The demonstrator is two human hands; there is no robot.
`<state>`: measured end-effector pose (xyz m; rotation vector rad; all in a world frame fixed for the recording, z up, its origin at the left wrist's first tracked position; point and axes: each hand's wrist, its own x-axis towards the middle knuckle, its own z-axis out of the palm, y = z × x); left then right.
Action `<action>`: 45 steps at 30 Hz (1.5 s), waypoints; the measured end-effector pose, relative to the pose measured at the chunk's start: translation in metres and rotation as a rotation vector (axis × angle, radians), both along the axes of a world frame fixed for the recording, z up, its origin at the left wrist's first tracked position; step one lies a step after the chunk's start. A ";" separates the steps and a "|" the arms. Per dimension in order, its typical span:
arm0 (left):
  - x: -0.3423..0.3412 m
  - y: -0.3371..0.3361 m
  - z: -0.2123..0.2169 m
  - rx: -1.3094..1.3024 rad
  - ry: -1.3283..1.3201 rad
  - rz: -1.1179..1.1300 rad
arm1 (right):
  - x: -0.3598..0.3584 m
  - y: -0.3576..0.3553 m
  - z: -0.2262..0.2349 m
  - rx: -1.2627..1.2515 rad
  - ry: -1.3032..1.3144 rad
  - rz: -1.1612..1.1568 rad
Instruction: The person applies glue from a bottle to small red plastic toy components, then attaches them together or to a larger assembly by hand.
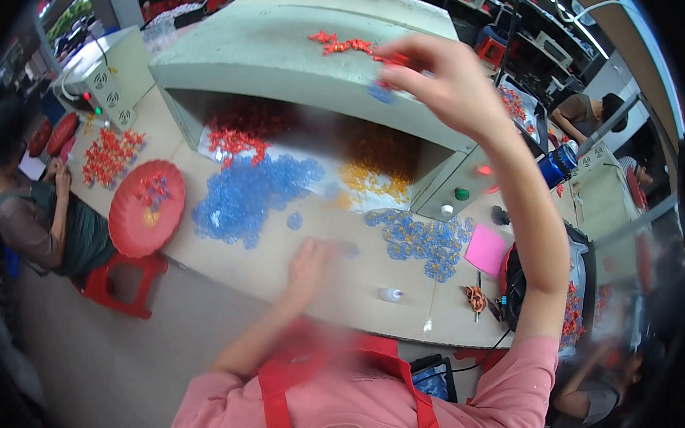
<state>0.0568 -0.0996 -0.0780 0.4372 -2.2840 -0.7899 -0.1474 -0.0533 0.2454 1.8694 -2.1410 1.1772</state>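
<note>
I'm looking down on my right hand (448,80), raised to the upper centre of the frame over the grey machine hood (287,42); its fingers (408,55) are pinched on small plastic pieces, one red (393,59) and what looks like one blue (381,93), blurred by motion. The row of red pieces (341,43) on the hood lies just left of those fingertips, its long axis running left to right, so the right hand is far nearer to it. My left hand (308,266) rests low at centre on the table (283,256), fingers curled, grasp unclear. Counts: one blue pile (249,199), one red pile (234,138), one yellow pile (371,177), one smaller blue scatter (425,237), one red tray (147,209), one pink sheet (485,251).
</note>
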 end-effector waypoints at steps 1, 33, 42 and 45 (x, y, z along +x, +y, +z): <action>0.001 -0.001 0.001 0.005 0.007 0.000 | -0.002 -0.034 -0.002 -0.003 -0.001 0.030; 0.001 -0.003 -0.003 0.025 -0.020 -0.185 | -0.088 -0.144 -0.065 0.061 0.345 -0.206; -0.002 -0.007 -0.003 0.026 -0.043 -0.156 | -0.087 -0.152 -0.056 0.069 0.436 -0.288; 0.001 -0.010 -0.003 -0.008 -0.019 -0.126 | -0.080 -0.160 -0.053 0.067 0.429 -0.254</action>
